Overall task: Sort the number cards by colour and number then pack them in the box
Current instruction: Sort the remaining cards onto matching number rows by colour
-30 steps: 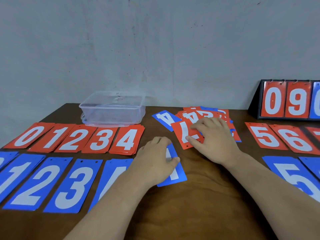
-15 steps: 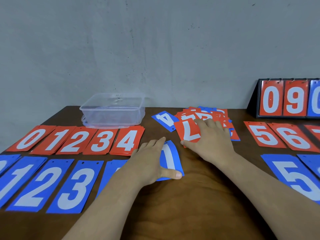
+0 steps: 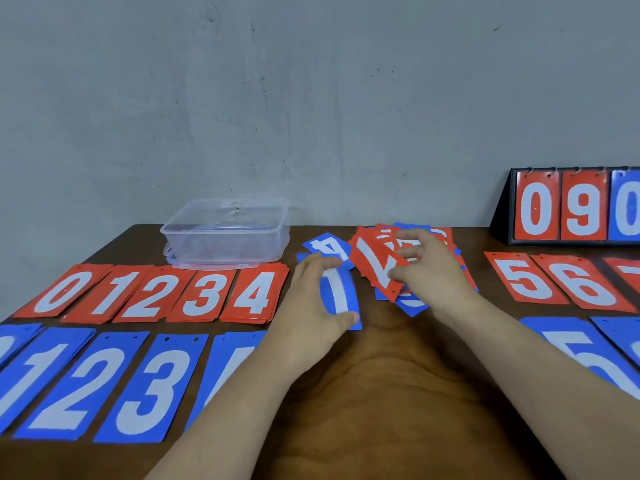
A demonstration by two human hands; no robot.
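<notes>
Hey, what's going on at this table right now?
A person is sorting number cards. The left hand grips a blue number 1 card; the right hand touches a red number 7 card atop the mixed unsorted pile. Sorted red card stacks and blue card stacks line the brown table; a clear plastic box stands behind them.

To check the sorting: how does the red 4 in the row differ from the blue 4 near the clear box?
The red 4 reads upright in this view; the blue 4 lies upside down and tilted. The red 4 tops a stack in the sorted row; the blue 4 lies loose beside the mixed heap. Both carry a white digit 4.
</notes>
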